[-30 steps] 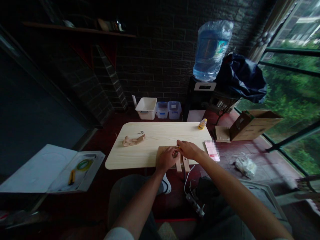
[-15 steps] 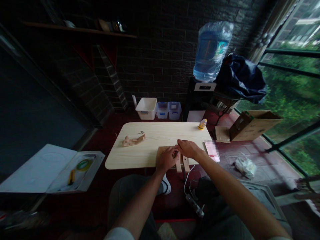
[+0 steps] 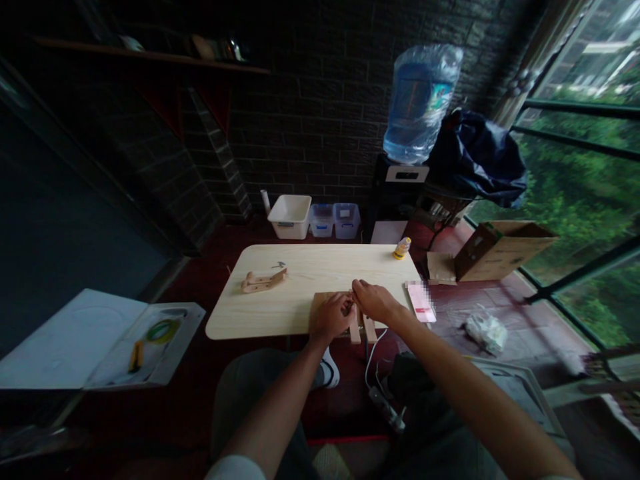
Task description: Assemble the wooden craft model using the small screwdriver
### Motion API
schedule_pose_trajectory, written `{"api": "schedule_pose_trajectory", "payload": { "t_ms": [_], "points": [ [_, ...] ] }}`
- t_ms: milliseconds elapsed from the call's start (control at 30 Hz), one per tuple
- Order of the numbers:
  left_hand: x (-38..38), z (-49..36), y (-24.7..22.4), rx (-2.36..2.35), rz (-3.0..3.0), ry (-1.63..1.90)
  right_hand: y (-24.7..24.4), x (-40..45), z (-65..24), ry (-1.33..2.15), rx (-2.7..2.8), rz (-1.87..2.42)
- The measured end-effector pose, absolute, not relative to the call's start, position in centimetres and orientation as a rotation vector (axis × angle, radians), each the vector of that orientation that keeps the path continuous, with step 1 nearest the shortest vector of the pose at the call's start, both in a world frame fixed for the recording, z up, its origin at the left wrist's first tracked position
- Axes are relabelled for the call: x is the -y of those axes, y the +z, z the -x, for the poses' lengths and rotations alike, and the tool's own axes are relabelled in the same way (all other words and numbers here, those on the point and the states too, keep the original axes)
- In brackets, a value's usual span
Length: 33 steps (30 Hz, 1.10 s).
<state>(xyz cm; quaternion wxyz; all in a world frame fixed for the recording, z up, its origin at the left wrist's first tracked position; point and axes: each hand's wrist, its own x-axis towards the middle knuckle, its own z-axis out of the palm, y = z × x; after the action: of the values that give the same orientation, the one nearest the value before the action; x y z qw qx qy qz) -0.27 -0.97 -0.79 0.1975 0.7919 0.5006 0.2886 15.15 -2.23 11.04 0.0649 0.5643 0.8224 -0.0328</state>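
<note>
On the front edge of the pale wooden table (image 3: pixel 295 313) rests a wooden piece with a flat brown panel (image 3: pixel 319 303) and two light bars (image 3: pixel 369 329) jutting toward me. My left hand (image 3: pixel 334 315) lies over the panel with its fingers curled at the bars. Close beside it, my right hand (image 3: pixel 371 298) is closed in a pinch at the bars' far end; what the fingertips hold is too small to make out. A second wooden assembly (image 3: pixel 264 281) lies at the table's left, next to small dark metal parts (image 3: pixel 279 265).
A yellow-capped bottle (image 3: pixel 402 249) stands at the table's back right, and a pink sheet (image 3: pixel 421 301) lies at its right edge. An open white case (image 3: pixel 145 343) is at the left. Beyond the table are plastic bins (image 3: pixel 291 219) and a cardboard box (image 3: pixel 500 250).
The whole view has shifted slightly, so things sit a little further left. Both hands keep nearly the same place on the wooden piece.
</note>
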Motion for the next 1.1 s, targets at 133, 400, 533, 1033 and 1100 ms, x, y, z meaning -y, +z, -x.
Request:
{"api": "schedule_pose_trajectory", "payload": {
  "t_ms": [133, 400, 533, 1033, 1100],
  "points": [
    [1.0, 0.3, -0.6, -1.41, -2.241, 0.792, 10.9, 2.4, -14.9, -0.1, -2.499, -1.713],
    [1.3, 0.2, -0.5, -1.378, -2.22, 0.859, 12.1, 2.4, -15.2, -0.159, -2.513, -1.718],
    [1.2, 0.1, -0.5, -1.377, -2.206, 0.842, 12.3, 2.1, -15.3, -0.173, -2.49, -1.709],
    [1.3, 0.0, -0.4, -1.404, -2.166, 0.841, 11.6, 1.2, -15.6, -0.239, -2.555, -1.603],
    [1.3, 0.1, -0.6, -1.392, -2.183, 0.855, 11.7, 1.1, -15.8, -0.246, -2.55, -1.574]
  ]
}}
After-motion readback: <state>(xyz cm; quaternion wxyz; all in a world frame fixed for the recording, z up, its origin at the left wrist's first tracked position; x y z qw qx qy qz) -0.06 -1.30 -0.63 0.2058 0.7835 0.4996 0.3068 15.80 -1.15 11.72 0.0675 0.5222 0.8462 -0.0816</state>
